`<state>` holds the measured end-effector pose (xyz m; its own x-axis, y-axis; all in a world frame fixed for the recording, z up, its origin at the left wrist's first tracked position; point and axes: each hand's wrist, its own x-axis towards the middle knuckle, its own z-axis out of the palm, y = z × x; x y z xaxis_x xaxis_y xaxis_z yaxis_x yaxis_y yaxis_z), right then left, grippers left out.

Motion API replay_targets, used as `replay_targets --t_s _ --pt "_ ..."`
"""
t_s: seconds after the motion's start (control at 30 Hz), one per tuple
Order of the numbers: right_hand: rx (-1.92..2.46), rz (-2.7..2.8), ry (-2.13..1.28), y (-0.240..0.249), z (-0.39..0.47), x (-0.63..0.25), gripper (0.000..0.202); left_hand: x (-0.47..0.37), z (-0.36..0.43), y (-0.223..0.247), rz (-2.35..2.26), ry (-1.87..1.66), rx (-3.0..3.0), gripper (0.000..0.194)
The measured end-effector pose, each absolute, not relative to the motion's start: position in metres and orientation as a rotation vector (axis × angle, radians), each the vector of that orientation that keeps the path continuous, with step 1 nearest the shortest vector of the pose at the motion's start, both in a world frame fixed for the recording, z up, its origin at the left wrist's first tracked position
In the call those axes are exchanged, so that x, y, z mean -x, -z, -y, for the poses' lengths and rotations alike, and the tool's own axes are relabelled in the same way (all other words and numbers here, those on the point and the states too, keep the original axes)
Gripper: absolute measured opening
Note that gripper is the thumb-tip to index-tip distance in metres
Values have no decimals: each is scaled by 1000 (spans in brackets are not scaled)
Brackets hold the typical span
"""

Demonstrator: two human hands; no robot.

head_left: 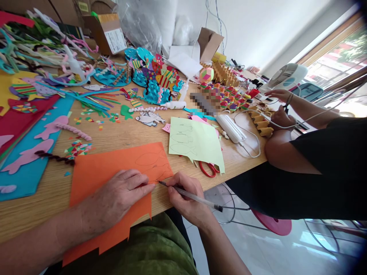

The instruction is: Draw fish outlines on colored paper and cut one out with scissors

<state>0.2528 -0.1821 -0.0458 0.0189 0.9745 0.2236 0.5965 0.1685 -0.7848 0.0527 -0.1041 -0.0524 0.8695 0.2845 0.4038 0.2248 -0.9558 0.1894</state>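
An orange sheet [97,172] lies at the table's front edge, its cut lower part hanging over. Fish outlines are drawn in its upper right area. My left hand [119,194] rests flat on the sheet, fingers extended toward the right, holding nothing. My right hand [186,193] grips a pen [197,197], with the tip on the sheet's right edge close to my left fingertips. Behind my right hand lies a light green sheet [206,137] with pencilled fish outlines, partly covering red-handled scissors [208,170].
Pink paper fish [30,154] with twisted stems lie on coloured sheets at left. Glue bottles [175,105], paper scraps and blue craft pieces [111,77] stand further back. A white power strip [231,128] is right of the green sheet. Another person's arms [304,109] reach in from the right.
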Motion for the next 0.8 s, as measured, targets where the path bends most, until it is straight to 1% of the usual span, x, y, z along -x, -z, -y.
replay_targets --t_s 0.33,0.8 --pt "1537 1656 -638 45 182 -252 9 -52 103 53 -427 -634 -2891 37" --pt "1518 1669 -670 47 183 -251 8 -53 104 51 -390 -694 -2908 35"
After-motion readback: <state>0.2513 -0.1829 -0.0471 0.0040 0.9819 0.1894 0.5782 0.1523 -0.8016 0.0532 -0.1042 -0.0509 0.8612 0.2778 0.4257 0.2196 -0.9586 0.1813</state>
